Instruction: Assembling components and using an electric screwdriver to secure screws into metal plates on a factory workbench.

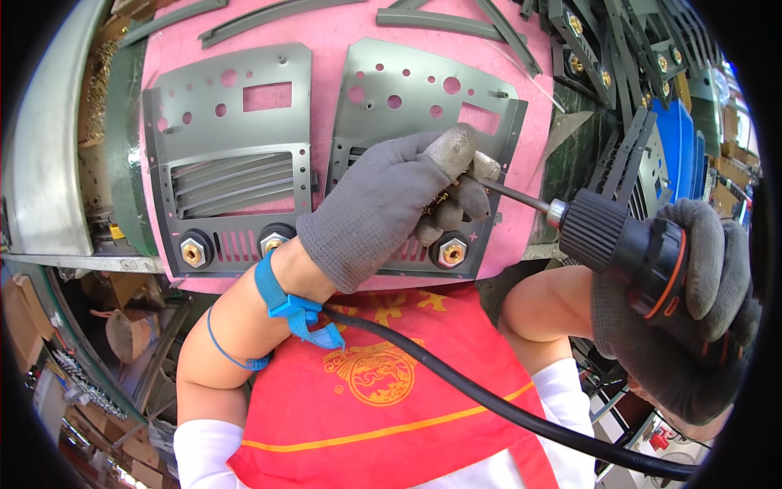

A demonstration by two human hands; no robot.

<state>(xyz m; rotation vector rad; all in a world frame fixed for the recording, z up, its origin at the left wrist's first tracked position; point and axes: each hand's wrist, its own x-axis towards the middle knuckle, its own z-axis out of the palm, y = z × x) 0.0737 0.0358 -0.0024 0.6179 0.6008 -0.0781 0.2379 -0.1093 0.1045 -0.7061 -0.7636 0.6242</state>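
Observation:
My right hand (709,277), in a grey glove, is wrapped round a black electric screwdriver (607,236) with an orange ring. Its long thin bit (521,196) points left, and the tip ends at the fingers of my left hand (383,196). That gloved left hand is closed in a pinch, with small brass-coloured screws (441,198) showing between its fingers. Beneath it lies a grey metal panel (407,73) with round holes and a rectangular cutout, its lower middle hidden by the hand. A matching panel (228,122) with a slatted opening and hex-nut brass sockets (195,249) rests to the left.
Pink sheeting (326,65) covers the bench. Grey metal strips (277,18) lie along its far side. More panels with brass sockets (575,24) are stacked at the far right, near a blue bin (680,138). A black cable (489,399) runs from my blue wrist strap (293,308) across the red apron.

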